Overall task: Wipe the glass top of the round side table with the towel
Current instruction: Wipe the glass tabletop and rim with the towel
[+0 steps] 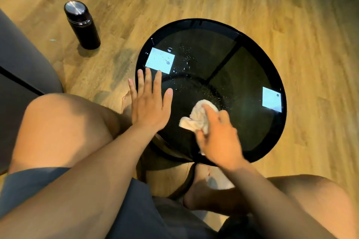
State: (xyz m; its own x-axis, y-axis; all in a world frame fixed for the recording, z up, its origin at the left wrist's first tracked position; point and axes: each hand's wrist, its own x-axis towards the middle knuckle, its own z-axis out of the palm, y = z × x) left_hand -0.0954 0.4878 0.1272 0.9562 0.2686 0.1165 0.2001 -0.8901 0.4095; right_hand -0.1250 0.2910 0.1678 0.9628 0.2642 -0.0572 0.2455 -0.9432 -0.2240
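Observation:
The round side table has a dark glass top in a black rim and stands on the wooden floor in front of my knees. Water droplets speckle the glass near its middle and left. My right hand presses a bunched white towel onto the near part of the glass. My left hand lies flat, fingers spread, over the table's left rim and holds nothing.
A black flask with a steel lid stands on the floor to the far left of the table. A grey sofa edge fills the left side. My bare knees and a foot sit close under the table's near edge.

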